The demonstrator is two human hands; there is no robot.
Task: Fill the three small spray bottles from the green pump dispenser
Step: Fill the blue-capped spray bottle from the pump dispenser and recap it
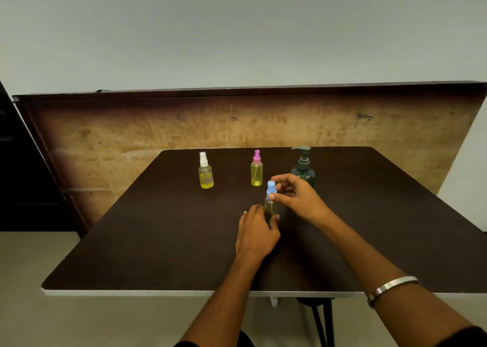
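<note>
Hands meet at the blue-capped spray bottle (271,201), which stands upright on the dark table (158,241) near its middle. The left hand (257,232) is wrapped around the bottle's lower body, fingers curled closed on it, steadying it against the tabletop. The right hand (295,196) pinches the blue spray head between thumb and fingertips, the other fingers loosely spread (whether it is twisting the cap on or off cannot be read from one view). Just behind the right hand, on the far right, stands the green pump dispenser (303,169), partly hidden by the knuckles. Further left along the far edge are the pink-capped bottle (256,170) and the white-capped bottle (205,173), both holding yellow liquid and standing well apart.

Risks from here: the right hand's knuckles sit close to the dispenser, so a wide wrist turn could knock it. If the lower grip slackens while the cap resists, the small bottle may spin or tip, spilling whatever it holds.
</note>
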